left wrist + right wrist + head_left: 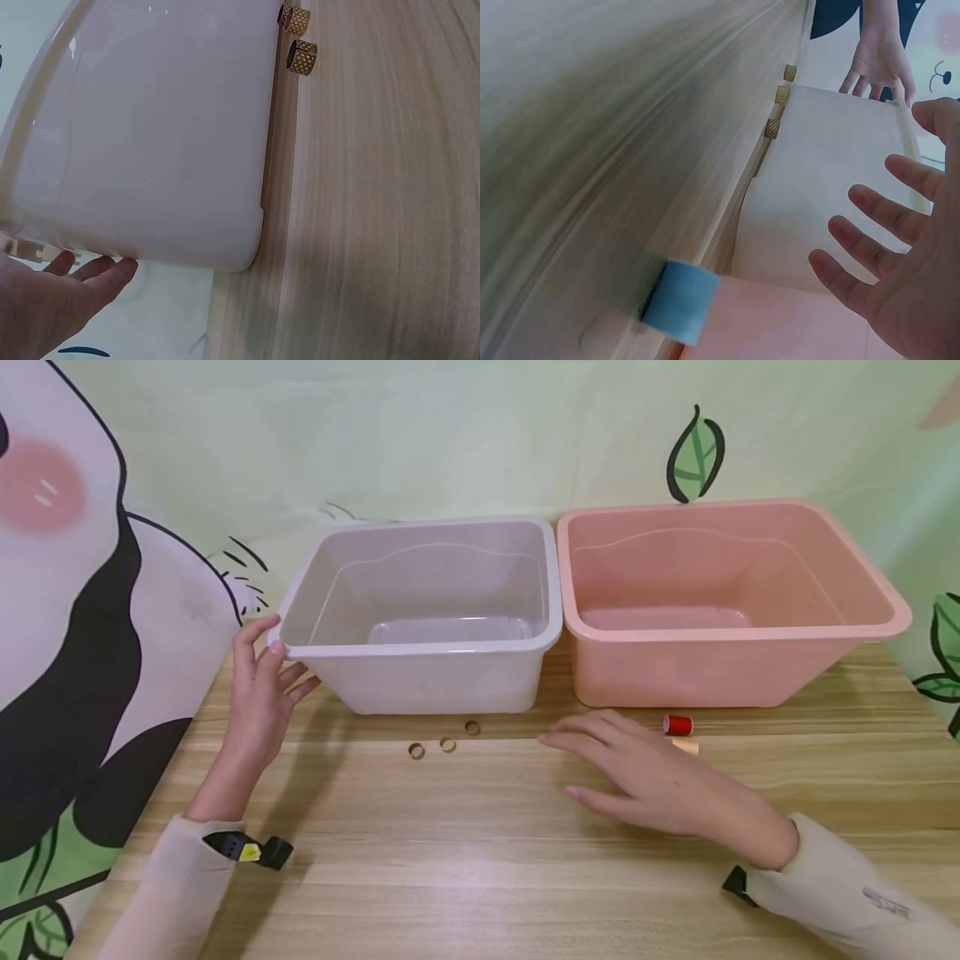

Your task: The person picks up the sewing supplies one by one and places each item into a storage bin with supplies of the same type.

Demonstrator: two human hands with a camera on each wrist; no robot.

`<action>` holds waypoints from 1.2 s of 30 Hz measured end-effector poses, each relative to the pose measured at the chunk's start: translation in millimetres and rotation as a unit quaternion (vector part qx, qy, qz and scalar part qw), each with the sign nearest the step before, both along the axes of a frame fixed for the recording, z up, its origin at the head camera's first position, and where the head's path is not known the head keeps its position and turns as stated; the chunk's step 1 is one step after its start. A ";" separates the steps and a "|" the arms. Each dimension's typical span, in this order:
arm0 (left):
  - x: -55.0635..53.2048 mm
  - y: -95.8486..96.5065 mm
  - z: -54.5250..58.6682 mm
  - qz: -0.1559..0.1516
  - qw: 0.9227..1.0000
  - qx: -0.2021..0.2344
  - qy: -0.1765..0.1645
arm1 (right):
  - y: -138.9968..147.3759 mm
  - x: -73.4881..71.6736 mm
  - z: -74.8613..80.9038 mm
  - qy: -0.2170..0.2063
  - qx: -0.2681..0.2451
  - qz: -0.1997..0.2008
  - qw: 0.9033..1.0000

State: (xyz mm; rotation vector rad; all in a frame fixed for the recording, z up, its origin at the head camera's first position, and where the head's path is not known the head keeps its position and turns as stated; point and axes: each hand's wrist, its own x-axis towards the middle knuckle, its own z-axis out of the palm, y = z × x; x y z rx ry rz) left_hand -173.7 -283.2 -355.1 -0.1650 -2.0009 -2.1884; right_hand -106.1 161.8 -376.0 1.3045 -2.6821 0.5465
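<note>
My left hand point(258, 710) holds the front left corner of a light grey bin point(442, 681), its thumb at the rim and other fingers under it against the side. In the right wrist view, my right hand point(907, 255) has its fingers spread, with nothing in them. The head view has it over the table, in front of a pink bin point(675, 672). Beside it lie a red thread spool point(678, 725) and a partly covered cream spool point(686, 747). A blue spool point(681, 301) shows only in the right wrist view. Three brass-coloured, dimpled ring thimbles point(447, 744) stand before the grey bin.
Both bins stand side by side at the back of the wooden table point(450, 860), their rims nearly meeting. Nothing shows inside either one. Behind them hangs a pale green cloth point(450, 435) printed with a panda and leaves.
</note>
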 end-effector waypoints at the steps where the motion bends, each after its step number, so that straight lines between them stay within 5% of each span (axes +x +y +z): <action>1: 0.0 0.2 0.5 0.002 1.000 -0.001 -0.004 | -1.3 -0.5 0.0 -0.004 0.000 0.000 1.000; 8: -0.8 0.1 2.5 0.009 1.000 -0.018 -0.024 | -12.4 -3.5 -1.5 -0.036 -0.009 0.002 0.999; 24: 0.1 4.6 0.8 0.027 0.999 -0.022 -0.003 | -37.0 -9.9 -8.7 -0.036 -0.030 0.041 0.998; 36: -1.5 5.8 -1.4 0.050 0.998 -0.035 0.008 | -42.8 -12.1 -8.7 -0.043 -0.028 0.018 0.999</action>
